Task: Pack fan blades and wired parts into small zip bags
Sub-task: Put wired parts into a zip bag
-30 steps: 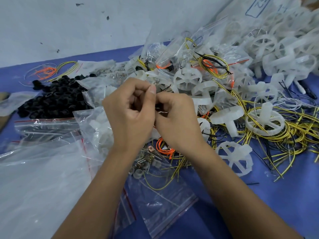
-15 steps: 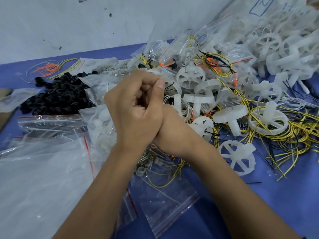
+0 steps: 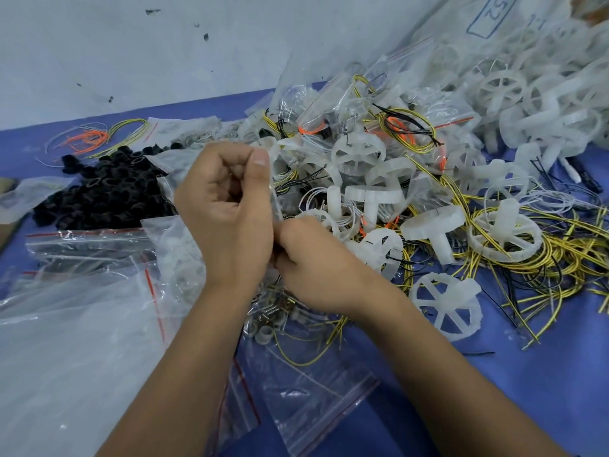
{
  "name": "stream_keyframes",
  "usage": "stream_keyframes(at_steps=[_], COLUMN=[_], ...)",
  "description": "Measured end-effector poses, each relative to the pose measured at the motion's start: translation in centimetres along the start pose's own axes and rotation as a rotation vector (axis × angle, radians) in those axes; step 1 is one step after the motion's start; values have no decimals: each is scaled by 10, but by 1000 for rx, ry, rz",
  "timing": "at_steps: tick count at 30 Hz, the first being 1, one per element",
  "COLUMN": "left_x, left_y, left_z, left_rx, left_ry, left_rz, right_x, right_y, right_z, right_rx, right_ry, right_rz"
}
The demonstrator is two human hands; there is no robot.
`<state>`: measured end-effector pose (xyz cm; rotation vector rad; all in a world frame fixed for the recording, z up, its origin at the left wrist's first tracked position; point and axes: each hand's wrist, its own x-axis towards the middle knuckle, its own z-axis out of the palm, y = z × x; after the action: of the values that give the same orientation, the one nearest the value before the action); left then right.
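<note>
My left hand (image 3: 227, 212) is raised over the middle of the table, its fingers curled and its thumb pinching the top of a thin clear zip bag (image 3: 275, 201). Just below and to the right, my right hand (image 3: 316, 268) grips the lower part of the same bag; what it holds inside is hidden by my fingers. White fan blades (image 3: 446, 306) and yellow-black wires (image 3: 560, 258) lie heaped to the right. A small zip bag (image 3: 316, 387) with a red strip lies flat under my forearms.
A pile of black ring parts (image 3: 108, 189) sits at the left. Large clear bags (image 3: 66, 341) cover the near left. Small metal and white parts (image 3: 273, 315) lie under my wrists. Filled bags (image 3: 329, 107) lean on the wall behind. Blue table surface (image 3: 543, 390) shows at the near right.
My left hand has lifted and its thumb now points up, while my right hand has dropped lower and toward me. The bag is stretched between them.
</note>
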<state>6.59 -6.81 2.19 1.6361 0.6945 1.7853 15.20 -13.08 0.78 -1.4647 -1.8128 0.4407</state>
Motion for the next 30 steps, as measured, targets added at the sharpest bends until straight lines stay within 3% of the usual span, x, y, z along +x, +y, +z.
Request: stream_keyframes(at_steps=[3, 6, 8, 10, 16, 22, 27, 30], left_x=[-3, -16, -29, -38, -39, -36, -33, -29], left_y=[-4, -7, -11, -17, -27, -34, -40, -42], left_z=[3, 10, 15, 18, 14, 15, 13, 12], left_rx=[77, 193, 268, 415, 579, 588, 475, 365], left_ry=[16, 28, -112, -271, -379, -312, -130, 88], left_rz=[-26, 10, 54, 107, 182, 156, 17, -103], right_x=[-1, -2, -4, -5, -9, -9, 3, 20], right_y=[-2, -3, -1, 4, 12, 23, 20, 16], right_z=[-5, -11, -19, -26, -41, -54, -61, -68], right_rx=[-52, -15, 74, 88, 76, 84, -32, -218], right_ry=[231, 612, 839, 915, 971, 883, 767, 542], right_rz=[-46, -3, 76, 125, 158, 230, 262, 283])
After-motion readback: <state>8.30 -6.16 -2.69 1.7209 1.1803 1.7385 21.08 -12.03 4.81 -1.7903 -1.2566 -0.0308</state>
